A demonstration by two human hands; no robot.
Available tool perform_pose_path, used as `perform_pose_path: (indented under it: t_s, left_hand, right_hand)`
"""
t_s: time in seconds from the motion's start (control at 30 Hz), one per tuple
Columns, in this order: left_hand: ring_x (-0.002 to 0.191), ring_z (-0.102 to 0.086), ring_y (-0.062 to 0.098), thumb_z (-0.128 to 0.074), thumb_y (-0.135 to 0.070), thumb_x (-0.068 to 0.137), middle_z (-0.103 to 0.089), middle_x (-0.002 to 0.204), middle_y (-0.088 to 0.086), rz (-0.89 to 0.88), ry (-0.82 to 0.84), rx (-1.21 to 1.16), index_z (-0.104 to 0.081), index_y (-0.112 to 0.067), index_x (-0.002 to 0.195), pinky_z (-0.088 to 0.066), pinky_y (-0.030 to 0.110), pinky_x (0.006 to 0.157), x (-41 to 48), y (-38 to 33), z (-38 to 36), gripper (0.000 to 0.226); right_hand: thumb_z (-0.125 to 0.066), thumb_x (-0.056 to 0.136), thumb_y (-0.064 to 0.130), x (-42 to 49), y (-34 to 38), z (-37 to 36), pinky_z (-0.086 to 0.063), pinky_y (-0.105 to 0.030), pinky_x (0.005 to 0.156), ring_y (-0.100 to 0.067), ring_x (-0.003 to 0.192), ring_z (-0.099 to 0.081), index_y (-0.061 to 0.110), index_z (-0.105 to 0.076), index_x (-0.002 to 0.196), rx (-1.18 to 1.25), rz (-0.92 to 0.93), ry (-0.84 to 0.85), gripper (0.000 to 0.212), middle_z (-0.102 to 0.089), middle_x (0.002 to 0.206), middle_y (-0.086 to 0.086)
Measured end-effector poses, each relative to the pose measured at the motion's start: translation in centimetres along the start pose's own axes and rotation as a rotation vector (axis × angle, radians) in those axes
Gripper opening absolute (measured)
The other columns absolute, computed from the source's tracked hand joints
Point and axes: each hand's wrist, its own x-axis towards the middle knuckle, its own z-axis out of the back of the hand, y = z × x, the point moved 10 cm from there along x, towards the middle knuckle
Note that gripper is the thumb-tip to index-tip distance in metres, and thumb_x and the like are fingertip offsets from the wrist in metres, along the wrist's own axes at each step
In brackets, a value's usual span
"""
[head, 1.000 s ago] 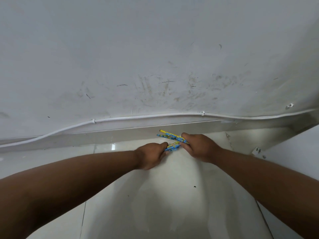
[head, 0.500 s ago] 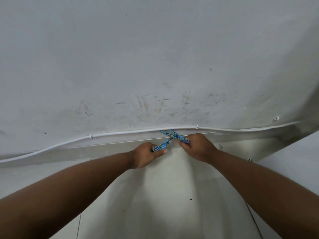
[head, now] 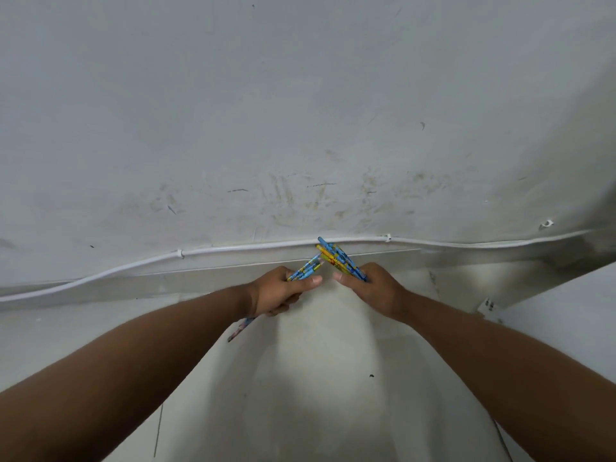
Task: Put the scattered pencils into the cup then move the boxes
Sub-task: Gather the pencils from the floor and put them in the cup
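My left hand (head: 283,290) grips a small bunch of blue patterned pencils (head: 305,268); their tips point up and right, and their other ends stick out below my wrist. My right hand (head: 373,288) grips a second bunch of blue and yellow pencils (head: 336,256) that slants up and left. The two bunches nearly meet at their tips above my thumbs. Both hands are held above the pale tiled floor (head: 316,378), close to the wall. No cup and no boxes are in view.
A scuffed grey wall (head: 300,111) fills the upper half of the view. A white cable (head: 233,250) runs along its base in clips. A white panel (head: 566,311) stands at the right edge.
Both hands have lifted off the floor with the pencils in them. The bunches now stand more upright, and the left bunch has slid further through my fist.
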Motion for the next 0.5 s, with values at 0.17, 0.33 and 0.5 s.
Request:
perform_pose_path:
  t_s: [0.17,0.33,0.5]
  left_hand:
    - [0.044,-0.03,0.02,-0.079,-0.056,0.078,-0.035,0.054,0.005,0.087,-0.148,-0.02,-0.035,-0.024,0.059,-0.026,0.025,0.045,-4.1,-0.6,-0.7,0.057]
    - [0.035,-0.041,0.012,-0.071,-0.064,0.084,-0.046,0.048,-0.002,0.296,-0.194,0.197,-0.047,-0.018,0.061,-0.035,0.023,0.045,-11.1,-2.0,-0.7,0.057]
    - [0.042,-0.028,0.016,-0.068,-0.05,0.092,-0.032,0.054,-0.001,0.394,-0.364,-0.332,-0.037,-0.022,0.067,-0.021,0.022,0.043,-19.8,-6.2,-0.4,0.049]
  right_hand:
    - [-0.067,0.086,0.065,-4.4,1.8,0.4,-0.023,-0.034,0.056,-0.014,0.052,-0.024,0.022,-0.024,0.057,0.1,-0.122,-0.164,0.068,-0.021,0.053,0.003]
    - [-0.066,0.088,0.064,-10.0,9.2,1.6,-0.021,-0.032,0.053,-0.013,0.052,-0.022,0.022,-0.023,0.06,0.151,-0.18,-0.176,0.066,-0.02,0.055,0.004]
    - [-0.064,0.091,0.062,-15.7,16.0,3.5,-0.026,-0.033,0.053,-0.017,0.051,-0.027,0.022,-0.027,0.058,0.29,-0.313,-0.233,0.063,-0.024,0.054,-0.001]
